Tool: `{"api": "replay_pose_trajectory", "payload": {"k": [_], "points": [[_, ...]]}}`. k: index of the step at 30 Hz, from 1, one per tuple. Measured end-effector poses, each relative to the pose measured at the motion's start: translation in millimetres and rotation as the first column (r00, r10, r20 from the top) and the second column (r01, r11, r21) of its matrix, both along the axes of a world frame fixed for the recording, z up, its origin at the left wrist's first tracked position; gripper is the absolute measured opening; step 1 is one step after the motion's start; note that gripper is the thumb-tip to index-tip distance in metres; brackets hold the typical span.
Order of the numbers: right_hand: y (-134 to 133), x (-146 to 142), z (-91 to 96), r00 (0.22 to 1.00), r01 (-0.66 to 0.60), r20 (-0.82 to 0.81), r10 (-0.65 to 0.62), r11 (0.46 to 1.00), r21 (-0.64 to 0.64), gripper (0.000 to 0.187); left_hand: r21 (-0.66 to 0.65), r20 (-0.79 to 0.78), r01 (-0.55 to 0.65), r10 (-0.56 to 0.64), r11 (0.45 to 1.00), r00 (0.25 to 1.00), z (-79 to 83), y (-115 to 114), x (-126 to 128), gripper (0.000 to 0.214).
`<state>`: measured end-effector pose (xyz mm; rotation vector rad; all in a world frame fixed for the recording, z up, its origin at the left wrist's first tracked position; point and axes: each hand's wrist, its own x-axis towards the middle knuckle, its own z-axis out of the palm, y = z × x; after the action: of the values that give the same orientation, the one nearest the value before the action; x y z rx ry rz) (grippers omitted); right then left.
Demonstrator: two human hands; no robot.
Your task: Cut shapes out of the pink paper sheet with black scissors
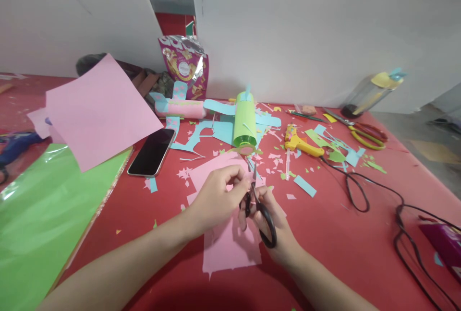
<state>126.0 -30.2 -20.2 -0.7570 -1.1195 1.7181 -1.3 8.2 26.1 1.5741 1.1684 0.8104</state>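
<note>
My right hand (279,229) holds a pair of scissors (268,227) by their black handles, fingers through the loops and the partly open blades pointing away from me. My left hand (219,191) pinches a small pink paper piece (248,175) beside the blades. Fingers partly hide that piece. Beneath both hands lies cut pink paper (232,253) on the red table (173,253). Just beyond the scissor tips rests a green paper tube plane (245,121) with light blue wings. A pink paper tube plane (185,108) with blue wings lies to its left.
A phone (151,152), large pink sheet (103,112) and green pack (54,220) are at left. At right are a yellow glue gun (300,144) with black cord (355,174), paper scraps (305,185), pliers (363,133) and a bottle (370,94). A snack bag (185,66) stands behind.
</note>
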Motion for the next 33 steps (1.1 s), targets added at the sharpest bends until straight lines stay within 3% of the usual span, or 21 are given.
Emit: {"api": "replay_pose_trajectory", "payload": {"k": [11, 33], "points": [[-0.8, 0.6, 0.2, 1.0, 0.018, 0.021, -0.019, 1.0, 0.013, 0.026, -0.052, 0.095, 0.009, -0.004, 0.999, 0.996, -0.8, -1.2, 1.8, 0.029], [-1.2, -0.8, 2.3, 0.999, 0.05, 0.016, -0.05, 0.999, 0.002, 0.024, -0.037, 0.086, -0.023, 0.026, 0.999, 0.996, -1.0, -2.6, 1.6, 0.026]]}}
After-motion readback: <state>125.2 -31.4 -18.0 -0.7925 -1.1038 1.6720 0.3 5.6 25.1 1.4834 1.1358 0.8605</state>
